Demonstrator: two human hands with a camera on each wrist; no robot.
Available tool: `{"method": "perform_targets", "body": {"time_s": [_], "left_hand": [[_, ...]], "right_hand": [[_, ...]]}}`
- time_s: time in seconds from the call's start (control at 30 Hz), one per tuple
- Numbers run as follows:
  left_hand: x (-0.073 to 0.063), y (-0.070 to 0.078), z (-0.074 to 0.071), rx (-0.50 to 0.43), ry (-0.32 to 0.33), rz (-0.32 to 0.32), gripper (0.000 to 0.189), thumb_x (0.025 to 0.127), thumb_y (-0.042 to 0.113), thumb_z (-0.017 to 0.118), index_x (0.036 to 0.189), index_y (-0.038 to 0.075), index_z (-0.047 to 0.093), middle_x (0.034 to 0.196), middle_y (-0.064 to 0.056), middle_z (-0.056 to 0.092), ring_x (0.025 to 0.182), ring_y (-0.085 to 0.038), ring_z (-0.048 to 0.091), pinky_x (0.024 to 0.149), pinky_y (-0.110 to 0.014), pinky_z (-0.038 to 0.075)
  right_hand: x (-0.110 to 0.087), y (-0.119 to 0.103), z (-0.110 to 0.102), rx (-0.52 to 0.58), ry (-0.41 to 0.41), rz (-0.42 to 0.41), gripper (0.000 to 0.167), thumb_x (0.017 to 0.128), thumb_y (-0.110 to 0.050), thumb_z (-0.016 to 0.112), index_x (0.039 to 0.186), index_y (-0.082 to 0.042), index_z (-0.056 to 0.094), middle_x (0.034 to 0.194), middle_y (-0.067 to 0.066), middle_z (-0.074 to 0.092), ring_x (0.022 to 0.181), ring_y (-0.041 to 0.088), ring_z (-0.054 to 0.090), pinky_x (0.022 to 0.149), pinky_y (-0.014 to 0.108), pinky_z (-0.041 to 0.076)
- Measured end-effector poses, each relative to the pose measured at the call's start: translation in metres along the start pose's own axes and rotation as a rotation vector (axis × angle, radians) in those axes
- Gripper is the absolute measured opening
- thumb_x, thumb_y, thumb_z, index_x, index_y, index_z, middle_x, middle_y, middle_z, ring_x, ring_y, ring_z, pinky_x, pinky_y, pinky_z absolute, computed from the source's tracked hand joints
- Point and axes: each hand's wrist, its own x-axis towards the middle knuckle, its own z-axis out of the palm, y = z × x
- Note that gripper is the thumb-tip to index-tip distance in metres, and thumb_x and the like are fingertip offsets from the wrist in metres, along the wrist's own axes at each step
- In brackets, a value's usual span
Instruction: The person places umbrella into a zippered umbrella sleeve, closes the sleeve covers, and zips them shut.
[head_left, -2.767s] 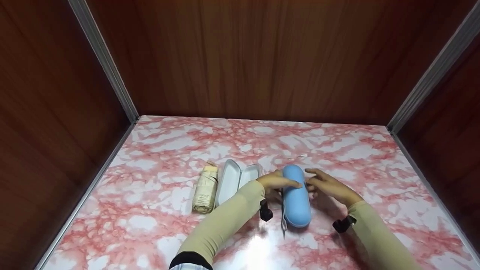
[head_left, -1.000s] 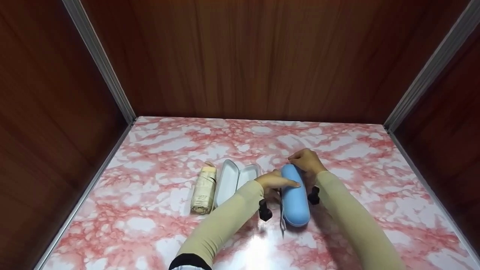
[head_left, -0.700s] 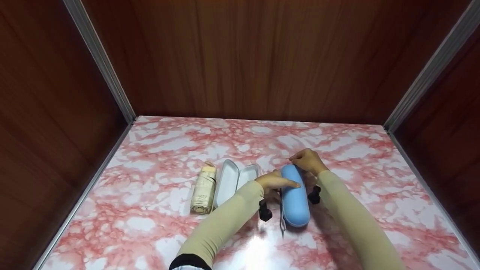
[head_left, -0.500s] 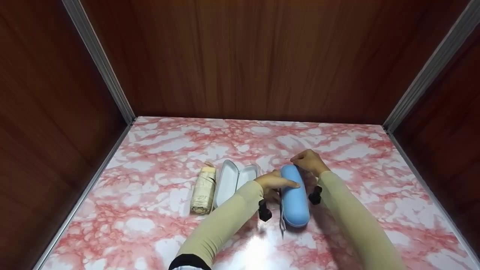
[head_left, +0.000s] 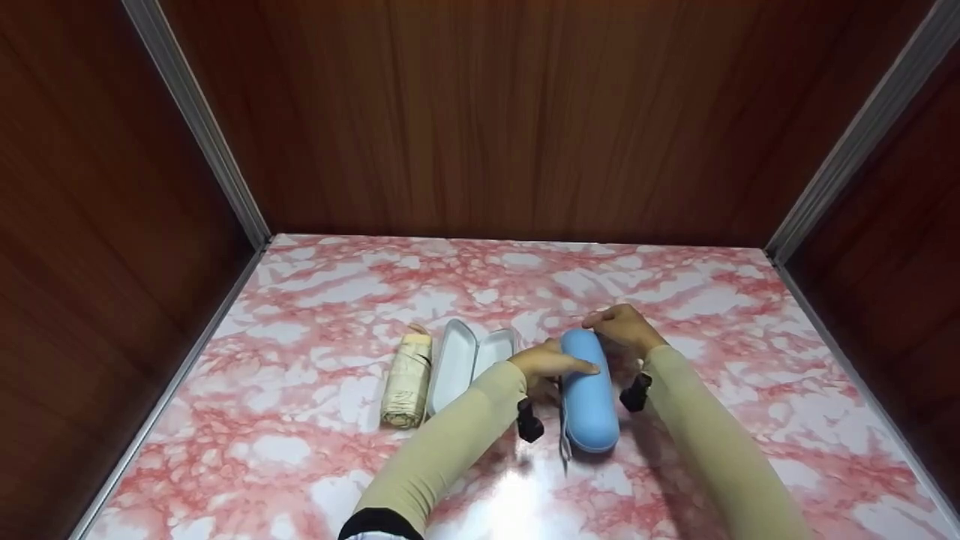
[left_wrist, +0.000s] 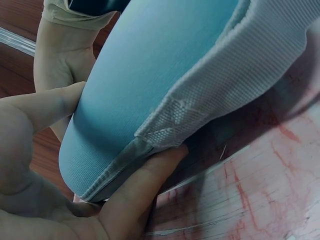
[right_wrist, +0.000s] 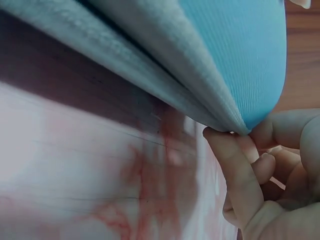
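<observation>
While a person's two hands work at it, a blue case (head_left: 591, 409) sits right of centre in the nearer half of a marbled table (head_left: 285, 450), between the left hand (head_left: 551, 362) and the right hand (head_left: 624, 328). Its long axis runs from near to far, the far end pointing at the back wall (head_left: 480, 120) and leaning slightly left, the rounded near end toward the wearer. A pale strap (left_wrist: 235, 75) follows its left side. The left hand grips the case, thumb on top, fingers along the left flank. At the far tip, the right hand's fingers are curled, thumb and forefinger pinching at the seam (right_wrist: 195, 100); whether a zip pull lies between them cannot be told.

Left of the case, a white case (head_left: 452, 367) lies open, its near part behind a beige sleeve (head_left: 442, 442); just beside it rests a cream roll (head_left: 407, 382), its length also running near to far.

Red and white veining covers the table, and light glares off its near edge. Dark wood-grain panels enclose it at the back, left and right, with grey metal strips (head_left: 199, 120) at the corners.
</observation>
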Motion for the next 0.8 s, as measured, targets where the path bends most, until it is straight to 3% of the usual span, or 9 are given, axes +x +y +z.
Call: {"method": "perform_targets", "body": {"time_s": [0.27,0.43,0.6,0.8], "left_hand": [[-0.003,-0.001,-0.002,-0.015,-0.009,0.004,0.08,0.084,0.029,0.081,0.147,0.002,0.04,0.127,-0.016,0.055,0.119,-0.037,0.054,0.084,-0.055,0.055],[-0.001,-0.003,0.0,-0.029,-0.005,0.017,0.076,0.083,0.029,0.081,0.145,0.005,0.044,0.121,-0.014,0.057,0.114,-0.035,0.057,0.081,-0.055,0.055],[-0.002,-0.005,0.0,-0.025,0.006,0.009,0.079,0.083,0.031,0.081,0.145,0.002,0.042,0.125,-0.015,0.056,0.115,-0.035,0.057,0.085,-0.055,0.054],[-0.003,-0.003,0.0,-0.053,0.007,-0.002,0.078,0.082,0.03,0.082,0.145,0.004,0.044,0.124,-0.016,0.056,0.114,-0.036,0.057,0.084,-0.056,0.054]], "right_hand": [[-0.002,0.013,-0.004,0.192,-0.169,-0.016,0.035,0.101,-0.005,0.05,0.128,0.014,0.059,0.129,0.027,0.06,0.108,0.027,0.064,0.092,0.041,0.053],[-0.005,0.021,-0.007,0.234,-0.232,0.002,0.039,0.103,-0.009,0.05,0.134,0.014,0.054,0.124,0.023,0.064,0.106,0.025,0.065,0.092,0.041,0.053],[-0.011,0.028,-0.005,0.229,-0.222,-0.029,0.039,0.106,-0.014,0.048,0.132,0.014,0.055,0.111,0.016,0.068,0.095,0.02,0.065,0.087,0.038,0.055],[-0.022,0.027,-0.001,0.082,-0.16,-0.096,0.037,0.107,-0.015,0.047,0.132,0.008,0.059,0.113,0.018,0.068,0.095,0.023,0.067,0.085,0.042,0.055]]}}
